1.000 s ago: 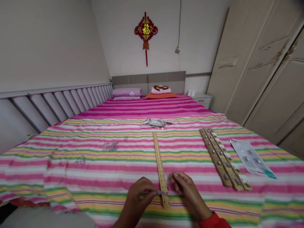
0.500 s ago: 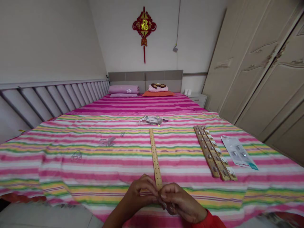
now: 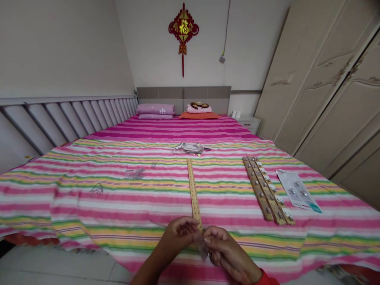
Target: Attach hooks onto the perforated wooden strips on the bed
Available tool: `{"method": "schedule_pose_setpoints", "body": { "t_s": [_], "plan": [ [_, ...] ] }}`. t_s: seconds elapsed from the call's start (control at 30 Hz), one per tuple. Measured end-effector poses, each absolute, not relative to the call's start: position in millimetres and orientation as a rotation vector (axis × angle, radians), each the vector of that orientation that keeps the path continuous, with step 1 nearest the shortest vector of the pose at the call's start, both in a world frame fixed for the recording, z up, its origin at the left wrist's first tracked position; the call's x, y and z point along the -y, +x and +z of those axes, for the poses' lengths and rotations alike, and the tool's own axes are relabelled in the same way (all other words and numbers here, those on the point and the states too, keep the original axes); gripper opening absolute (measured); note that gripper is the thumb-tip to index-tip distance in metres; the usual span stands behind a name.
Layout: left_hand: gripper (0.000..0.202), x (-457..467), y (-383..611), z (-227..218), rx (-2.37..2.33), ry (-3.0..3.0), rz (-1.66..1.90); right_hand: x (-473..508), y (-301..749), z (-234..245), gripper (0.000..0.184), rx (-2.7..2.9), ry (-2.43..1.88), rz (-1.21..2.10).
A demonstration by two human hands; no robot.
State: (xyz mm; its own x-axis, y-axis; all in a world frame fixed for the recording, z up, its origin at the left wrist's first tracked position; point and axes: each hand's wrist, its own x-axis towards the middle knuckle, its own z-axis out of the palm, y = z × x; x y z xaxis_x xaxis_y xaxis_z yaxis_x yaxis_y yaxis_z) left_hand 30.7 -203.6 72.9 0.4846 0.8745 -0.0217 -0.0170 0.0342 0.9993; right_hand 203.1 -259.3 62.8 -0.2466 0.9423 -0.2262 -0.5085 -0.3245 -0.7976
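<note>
Clear plastic packet (image 3: 203, 252) pinched in right hand (image 3: 225, 250); left hand (image 3: 181, 235) grip unclear.

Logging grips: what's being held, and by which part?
A small clear plastic piece, apparently by its upper edge, in the right hand; I can't tell for the left hand.

Pale wall (image 3: 148, 51); grey headboard (image 3: 206, 95); cream wardrobe (image 3: 320, 91) at right; tiled floor (image 3: 68, 264).

The left forearm (image 3: 151, 263) and right wrist (image 3: 249, 271) are angled inward from the lower edge, with the hands held close together – palms turned toward each other. The fingers of the left hand (image 3: 181, 235) are loosely curled; the right hand (image 3: 224, 249) is held slightly lower – thumb and forefinger pinched, remaining fingers bent beneath.
</note>
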Motion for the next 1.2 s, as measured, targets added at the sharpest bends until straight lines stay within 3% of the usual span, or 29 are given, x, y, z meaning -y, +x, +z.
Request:
{"method": "schedule_pose_setpoints", "body": {
  "t_s": [0.23,0.77,1.0,1.2],
  "plan": [
    [0.037,196.0,41.3,61.2,-1.088,1.100,0.861,240.0,206.3,48.9,0.034,0.621,-1.048,1.493],
    [0.042,197.3,56.2,22.4,-1.202,1.071,0.897,219.3,200.9,13.6,0.042,0.704,-1.257,1.368],
    [0.035,195.7,54.6,15.5,-1.260,1.231,0.968,215.3,201.2,11.6,0.036,0.765,-1.311,1.359],
    [0.036,196.7,59.1,9.6,-1.263,1.218,0.825,213.2,200.8,10.3,0.029,0.778,-1.348,1.369]
  ]
}}
